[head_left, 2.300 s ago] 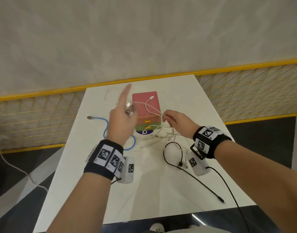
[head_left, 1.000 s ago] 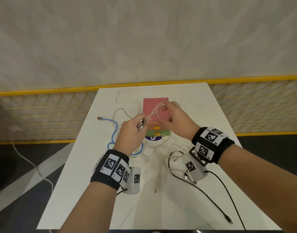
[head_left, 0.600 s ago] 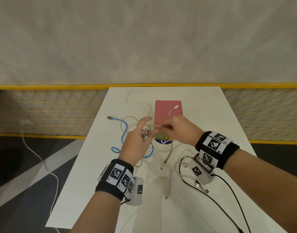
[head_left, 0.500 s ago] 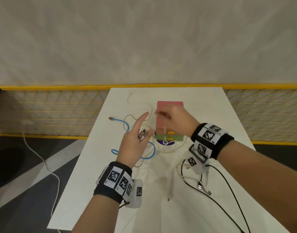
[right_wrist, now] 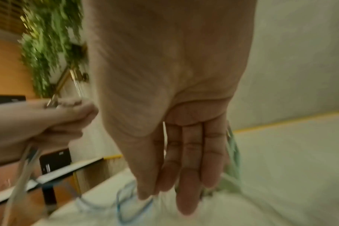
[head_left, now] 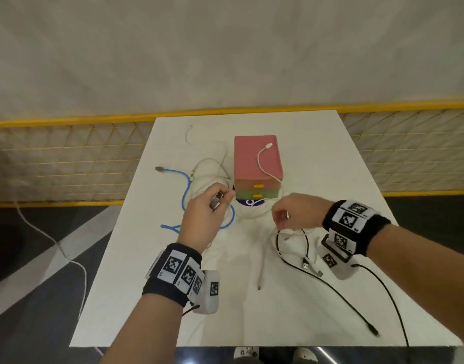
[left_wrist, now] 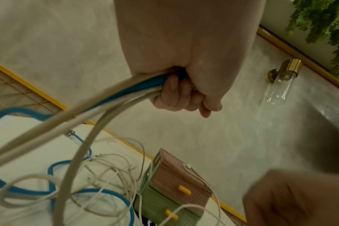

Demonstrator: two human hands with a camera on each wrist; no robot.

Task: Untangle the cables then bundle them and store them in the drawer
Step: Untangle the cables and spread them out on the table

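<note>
A small drawer box (head_left: 256, 158) with a pink top and yellow handles stands mid-table. A white cable (head_left: 259, 161) lies over its top. My left hand (head_left: 220, 199) hovers left of the box front and grips several cable ends (left_wrist: 126, 94), blue and white, with a silver plug (head_left: 216, 200) sticking out. The blue cable (head_left: 185, 185) and thin white cables (head_left: 207, 169) trail in loops to the left of the box. My right hand (head_left: 279, 219), right of the box front, pinches a white cable (head_left: 262, 261) that hangs toward me. A black cable (head_left: 291, 260) lies under that hand.
The white table (head_left: 330, 158) ends at a yellow-framed mesh fence (head_left: 68, 158) in front of a pale wall. A loose white cord (head_left: 55, 243) runs over the floor at the left. The black cable's far plug (head_left: 374, 331) lies near the table's front right edge.
My right hand came back from above the drawer box to its front right, low over the table. My left index finger, stretched out before, now curls onto the plugs.
</note>
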